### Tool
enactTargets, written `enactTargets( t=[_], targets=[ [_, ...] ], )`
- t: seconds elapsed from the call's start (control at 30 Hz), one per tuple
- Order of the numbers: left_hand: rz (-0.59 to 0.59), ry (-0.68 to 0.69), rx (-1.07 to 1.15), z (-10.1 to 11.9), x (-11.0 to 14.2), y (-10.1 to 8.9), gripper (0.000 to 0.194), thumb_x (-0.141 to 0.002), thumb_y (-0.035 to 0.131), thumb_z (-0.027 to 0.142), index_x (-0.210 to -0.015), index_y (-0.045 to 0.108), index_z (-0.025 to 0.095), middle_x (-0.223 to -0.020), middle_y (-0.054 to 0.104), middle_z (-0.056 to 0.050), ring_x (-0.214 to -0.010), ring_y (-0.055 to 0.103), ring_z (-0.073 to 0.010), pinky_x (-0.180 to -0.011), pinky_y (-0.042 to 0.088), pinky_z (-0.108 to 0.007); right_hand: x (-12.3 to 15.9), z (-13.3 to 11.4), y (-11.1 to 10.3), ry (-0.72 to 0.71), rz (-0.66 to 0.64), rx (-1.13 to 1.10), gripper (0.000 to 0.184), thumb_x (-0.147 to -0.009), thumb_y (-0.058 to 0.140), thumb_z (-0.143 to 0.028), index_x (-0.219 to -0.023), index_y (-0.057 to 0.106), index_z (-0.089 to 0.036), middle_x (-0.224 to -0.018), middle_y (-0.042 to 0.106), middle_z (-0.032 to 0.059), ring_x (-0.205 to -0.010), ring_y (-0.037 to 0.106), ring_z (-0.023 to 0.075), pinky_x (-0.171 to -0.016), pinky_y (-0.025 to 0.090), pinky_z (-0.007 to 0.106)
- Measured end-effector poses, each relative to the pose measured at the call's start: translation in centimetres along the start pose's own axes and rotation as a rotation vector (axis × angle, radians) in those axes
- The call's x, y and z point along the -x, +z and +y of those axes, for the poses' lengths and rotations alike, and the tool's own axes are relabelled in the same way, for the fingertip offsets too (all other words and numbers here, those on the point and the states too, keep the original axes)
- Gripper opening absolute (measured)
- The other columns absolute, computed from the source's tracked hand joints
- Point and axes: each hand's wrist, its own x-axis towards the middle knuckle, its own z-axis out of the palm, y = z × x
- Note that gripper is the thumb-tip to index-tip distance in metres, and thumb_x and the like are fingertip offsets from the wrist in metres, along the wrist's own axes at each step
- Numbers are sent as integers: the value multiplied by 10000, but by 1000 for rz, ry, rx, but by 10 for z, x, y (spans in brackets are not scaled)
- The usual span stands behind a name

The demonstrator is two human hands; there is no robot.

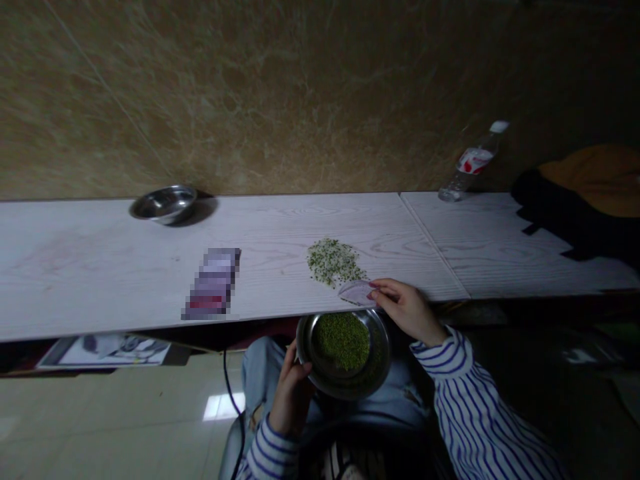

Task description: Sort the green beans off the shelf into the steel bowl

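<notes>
My left hand [293, 390] grips the left rim of a metal bowl [380, 373] held above my lap, just under the table's front edge. Green beans [345, 340], which look like mung beans, cover its bottom. In my right hand [403, 307] is a thin, clear plastic piece with a curved edge [355, 292], pinched between thumb and fingers; its exact kind I cannot make out. The piece lies at the table edge, above the bowl's far rim. Touching or near its far side is a spread of green beans mixed with white grains [331, 261].
On the white wood-grain table [270, 220] stand a second metal bowl [165, 203] at the back left and a clear bottle [470, 163] by the wall. A blurred-out flat object [213, 283] lies left of the grains. A black and orange bag [590, 187] sits at the right.
</notes>
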Motion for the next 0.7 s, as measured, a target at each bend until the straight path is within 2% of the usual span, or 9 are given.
enactTargets(
  t=[0.13, 0.3, 0.37, 0.57, 0.7],
  targets=[
    [-7, 9, 20, -1, -1, -1, 522, -679, 738, 291, -1200, 708, 283, -1176, 718, -82, -1118, 639, -357, -870, 537, -441, 6, -5, 3, -5, -55, 23, 228, -825, 671, -322, -1005, 762, -215, -905, 816, 75, -845, 782, 232, -820, 630, 371],
    [-16, 9, 25, -4, -2, -2, 499, -685, 731, 286, -1184, 712, 276, -1110, 718, -76, -1043, 651, -341, -874, 528, -444, 13, -14, 2, -17, -135, 75, 219, -840, 660, -321, -1002, 763, -213, -892, 818, 71, -831, 780, 231, -804, 624, 361],
    [-15, 5, 38, -4, -2, -3, 497, -689, 732, 283, -1186, 712, 279, -1115, 718, -73, -1039, 650, -336, -884, 524, -443, 12, -15, 1, -9, -114, 64, 223, -834, 660, -325, -998, 759, -211, -878, 817, 71, -829, 780, 233, -811, 622, 366],
    [-12, 11, 49, -2, -2, -6, 531, -690, 741, 290, -1219, 695, 279, -1127, 726, -81, -1065, 654, -350, -878, 529, -448, 2, -7, 6, 4, 61, -4, 281, -816, 664, -387, -1009, 732, -195, -893, 809, 101, -814, 778, 250, -763, 627, 380],
    [-3, 16, 32, -2, -1, -7, 545, -685, 745, 323, -1226, 691, 293, -1163, 725, -85, -1115, 650, -368, -883, 529, -459, 1, -8, 22, -32, 57, 33, 278, -858, 628, -377, -1048, 723, -198, -900, 810, 98, -795, 778, 239, -731, 626, 361]
  ],
)
